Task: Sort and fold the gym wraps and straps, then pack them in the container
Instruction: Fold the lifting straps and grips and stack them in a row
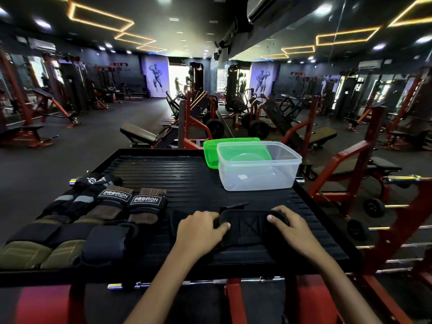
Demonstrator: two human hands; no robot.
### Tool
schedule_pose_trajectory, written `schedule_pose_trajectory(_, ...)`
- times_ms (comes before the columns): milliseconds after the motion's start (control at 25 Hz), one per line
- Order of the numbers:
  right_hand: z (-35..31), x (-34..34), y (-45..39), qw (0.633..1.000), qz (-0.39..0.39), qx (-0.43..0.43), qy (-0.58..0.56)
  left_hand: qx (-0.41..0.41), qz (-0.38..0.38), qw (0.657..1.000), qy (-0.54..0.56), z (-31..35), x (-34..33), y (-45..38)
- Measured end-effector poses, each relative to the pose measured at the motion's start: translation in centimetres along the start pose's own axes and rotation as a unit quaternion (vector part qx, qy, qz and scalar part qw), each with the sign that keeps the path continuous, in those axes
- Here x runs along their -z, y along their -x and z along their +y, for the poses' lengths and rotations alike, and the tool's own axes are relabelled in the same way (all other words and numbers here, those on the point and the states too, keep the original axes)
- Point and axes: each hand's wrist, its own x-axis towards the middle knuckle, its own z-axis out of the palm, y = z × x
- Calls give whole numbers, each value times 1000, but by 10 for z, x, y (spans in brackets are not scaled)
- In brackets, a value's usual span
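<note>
A black padded strap (245,226) with a stitched cross lies on the black ribbed platform (187,181) near its front edge. My left hand (201,228) holds the strap's left end, fingers curled over it. My right hand (288,226) holds the right end, thumb on top. At the left lie several folded wraps and grips in rows: two brown PROIRON grips (131,204), black and grey wraps (72,199), olive pads (37,251) and a black wrap (107,244). A clear plastic container (258,167) stands open at the platform's far right.
A green lid (211,150) lies behind and partly under the clear container. Red and black gym machines and benches surround the platform. A barbell end (406,178) juts in at the right, and a chrome bar (198,282) runs below the front edge.
</note>
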Motion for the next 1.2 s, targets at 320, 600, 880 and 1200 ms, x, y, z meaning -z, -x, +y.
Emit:
schedule_pose_trajectory(320, -27, -7, -53, 971, -89, -168, 142, 120, -184, 970, 99, -25, -14, -52)
schedule_pose_trajectory(600, -16, -27, -72, 947, -93, -245, 187, 60, -57, 996, 16, -31, -18, -67)
schedule_pose_trajectory(880, -5, -28, -59, 959, -39, -243, 139, -252, 5, 966, -65, -8, -25, -65)
schedule_pose_trajectory(1200, -6, 2, -57, 942, -46, -296, -150, -246, -10, 969, -30, -10, -39, -67)
